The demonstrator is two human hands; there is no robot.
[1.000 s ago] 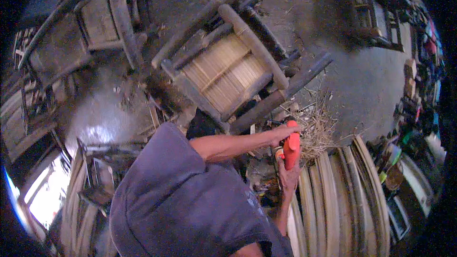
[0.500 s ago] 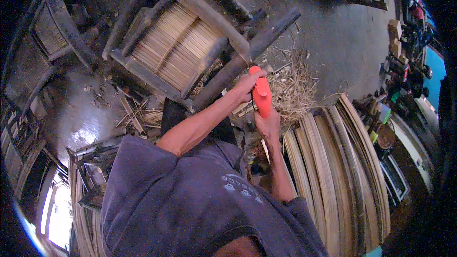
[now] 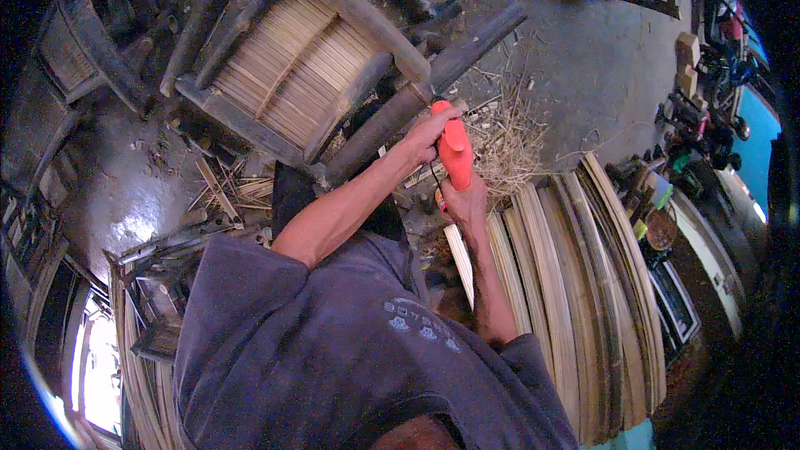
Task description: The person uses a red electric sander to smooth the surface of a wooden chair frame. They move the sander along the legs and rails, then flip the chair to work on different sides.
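Note:
An orange-red power drill (image 3: 454,158) is in both my hands, its front end pointing at a joint of a dark bamboo chair frame (image 3: 400,114). My left hand (image 3: 427,132) wraps the front of the drill, close against the dark pole. Behind it, my right hand (image 3: 467,200) is closed around the drill's rear end. A thin dark cord shows beside the right hand. The chair's pale slatted seat (image 3: 292,58) lies to the left. Whether the tip of the drill touches the bamboo is hidden by my left hand.
Straw-like shavings (image 3: 508,142) litter the floor beyond the drill. Long bamboo strips (image 3: 567,267) are stacked at my right. Cut offcuts (image 3: 242,196) lie on the floor at left. Another dark chair (image 3: 75,58) stands at far left, and clutter lines the right side.
The chair and surroundings have shifted slightly up and left in the picture. Both hands stay on the drill, which has moved up a little with them.

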